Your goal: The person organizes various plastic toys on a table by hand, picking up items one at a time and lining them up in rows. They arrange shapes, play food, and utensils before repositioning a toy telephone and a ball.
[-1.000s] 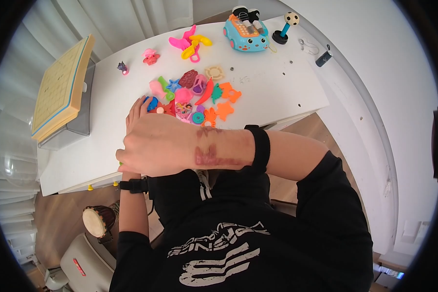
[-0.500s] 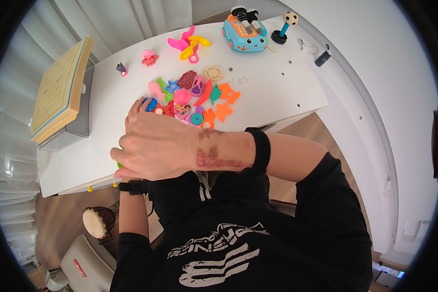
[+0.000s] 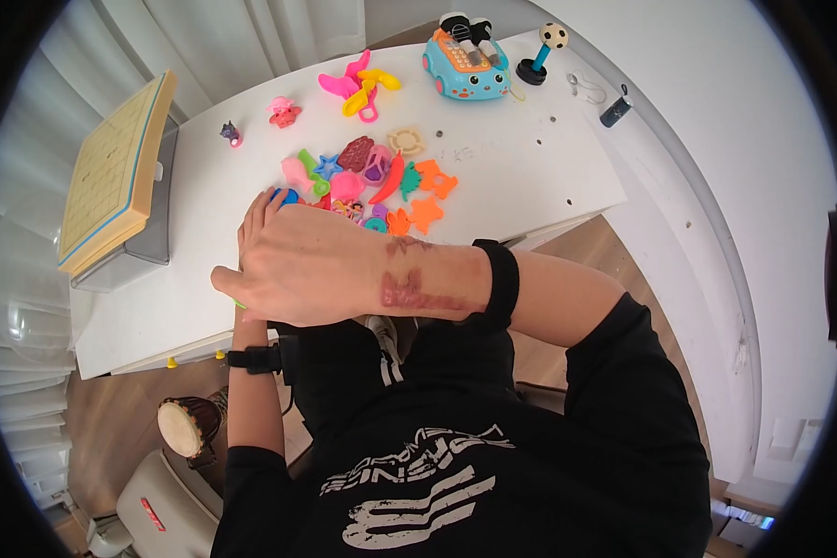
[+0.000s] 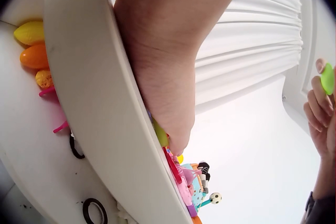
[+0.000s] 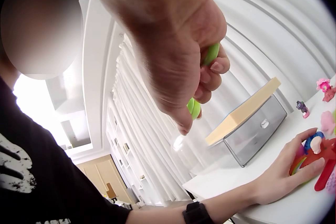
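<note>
My right hand [image 3: 298,265] is held over the table's near left part, its arm crossing in front of me. Its curled fingers grip a bright green plastic piece [image 5: 211,55]; most of the piece is hidden in the palm, so I cannot tell its kind. Lower down, my left hand [image 5: 278,179] rests on the table with fairly straight fingers against the toy pile. Blue [image 5: 312,141] and red [image 5: 315,162] toys lie at its fingertips. In the head view, my right hand covers most of the left one.
Plastic toys, among them a blue star [image 3: 327,166] and orange shapes [image 3: 428,213], lie mid-table. Pink and yellow pieces [image 3: 363,90], a toy phone [image 3: 470,76] and a football stand [image 3: 533,70] are farther back. A board on a grey box [image 3: 126,167] stands left.
My right hand has dipped slightly and risen again, still gripping the green piece. Its forearm now covers more of the near toys. My left hand has stayed by the pile.
</note>
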`<state>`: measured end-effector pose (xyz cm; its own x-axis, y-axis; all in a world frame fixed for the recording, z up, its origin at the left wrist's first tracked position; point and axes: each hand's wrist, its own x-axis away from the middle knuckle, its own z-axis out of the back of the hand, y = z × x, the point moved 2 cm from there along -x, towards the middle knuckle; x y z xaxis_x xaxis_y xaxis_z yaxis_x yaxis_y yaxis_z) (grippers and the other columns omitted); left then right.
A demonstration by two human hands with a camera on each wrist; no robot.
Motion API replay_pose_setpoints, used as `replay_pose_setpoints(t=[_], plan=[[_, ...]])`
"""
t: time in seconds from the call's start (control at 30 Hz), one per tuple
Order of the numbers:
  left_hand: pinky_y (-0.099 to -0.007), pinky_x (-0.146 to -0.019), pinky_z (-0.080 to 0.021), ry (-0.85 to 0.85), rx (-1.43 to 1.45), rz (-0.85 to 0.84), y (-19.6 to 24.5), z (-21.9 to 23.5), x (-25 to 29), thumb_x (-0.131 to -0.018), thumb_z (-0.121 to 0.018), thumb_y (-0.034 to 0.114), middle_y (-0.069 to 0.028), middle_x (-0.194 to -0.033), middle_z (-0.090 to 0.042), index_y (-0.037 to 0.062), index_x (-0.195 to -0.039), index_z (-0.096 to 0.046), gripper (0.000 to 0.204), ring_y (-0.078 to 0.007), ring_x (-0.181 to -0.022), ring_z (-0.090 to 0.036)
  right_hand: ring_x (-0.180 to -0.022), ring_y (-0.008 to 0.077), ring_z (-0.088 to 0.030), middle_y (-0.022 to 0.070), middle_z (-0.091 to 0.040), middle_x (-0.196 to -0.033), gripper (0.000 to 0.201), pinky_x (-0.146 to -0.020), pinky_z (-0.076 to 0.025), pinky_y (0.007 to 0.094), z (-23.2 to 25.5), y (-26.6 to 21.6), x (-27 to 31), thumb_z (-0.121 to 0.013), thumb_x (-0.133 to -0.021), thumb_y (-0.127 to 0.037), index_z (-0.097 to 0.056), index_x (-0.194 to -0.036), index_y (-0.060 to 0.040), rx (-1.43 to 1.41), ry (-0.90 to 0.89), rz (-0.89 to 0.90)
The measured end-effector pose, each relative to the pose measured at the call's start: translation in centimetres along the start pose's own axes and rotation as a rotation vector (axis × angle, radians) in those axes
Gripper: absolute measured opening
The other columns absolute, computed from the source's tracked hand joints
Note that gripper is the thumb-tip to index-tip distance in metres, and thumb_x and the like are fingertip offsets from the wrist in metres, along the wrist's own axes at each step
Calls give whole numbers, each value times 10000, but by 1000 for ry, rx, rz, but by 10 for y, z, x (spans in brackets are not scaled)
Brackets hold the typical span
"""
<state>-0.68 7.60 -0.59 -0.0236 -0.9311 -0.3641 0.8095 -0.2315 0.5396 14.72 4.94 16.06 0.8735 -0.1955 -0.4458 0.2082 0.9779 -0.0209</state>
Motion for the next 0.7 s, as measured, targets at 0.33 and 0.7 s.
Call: replay_pose_setpoints(t=[0.33, 0.7], plan=[[-462, -1181, -316, -126, 127, 1, -50, -25, 5, -871, -756, 433, -146, -1548, -452, 84, -1495, -473, 769, -332, -1446, -419, -648, 330, -689, 196, -684, -805, 326, -554, -520, 437, 8, 27, 12, -715, -904, -356, -646, -974, -45, -147, -65, -184], [-482, -1146, -352, -21, -152, -51, 7, 16, 1, -844, -791, 475, -157, -1480, -494, 87, -1420, -518, 747, -342, -1390, -464, -945, 372, -702, 215, -718, -1068, 349, -825, -550, 438, -30, 162, 200, -522, -1033, -67, -500, -1381, -71, -236, 401, -1183]])
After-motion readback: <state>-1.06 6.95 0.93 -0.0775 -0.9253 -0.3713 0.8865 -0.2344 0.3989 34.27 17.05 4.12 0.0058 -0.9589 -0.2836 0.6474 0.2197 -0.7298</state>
